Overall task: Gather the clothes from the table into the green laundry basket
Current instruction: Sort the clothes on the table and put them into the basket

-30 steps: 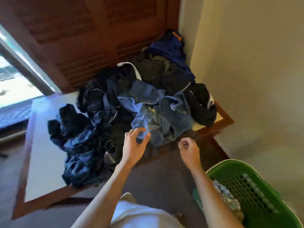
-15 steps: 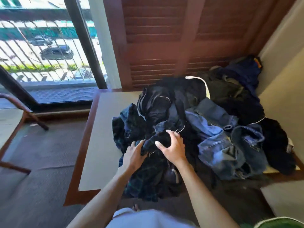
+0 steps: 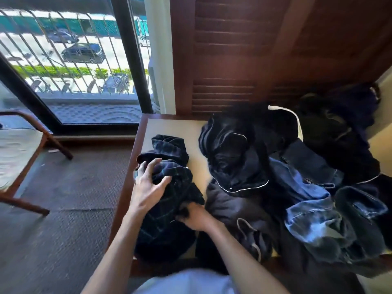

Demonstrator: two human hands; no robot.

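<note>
Table point(image 3: 169, 128), wood-rimmed w/ pale top, carries a heap of dark clothes point(image 3: 275, 177) incl. denim. Plaid garment point(image 3: 169, 187) lies at table's left-front, apart from heap. Left hand point(image 3: 148, 187) rests on it, fingers spread; right hand point(image 3: 195, 217) grips its edge.

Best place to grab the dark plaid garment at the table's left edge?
Take the plaid garment at its bunched middle, coming from the near side. It is crumpled into a thick ridge apart from the main pile, and the left hand and right hand already bracket it.
</note>
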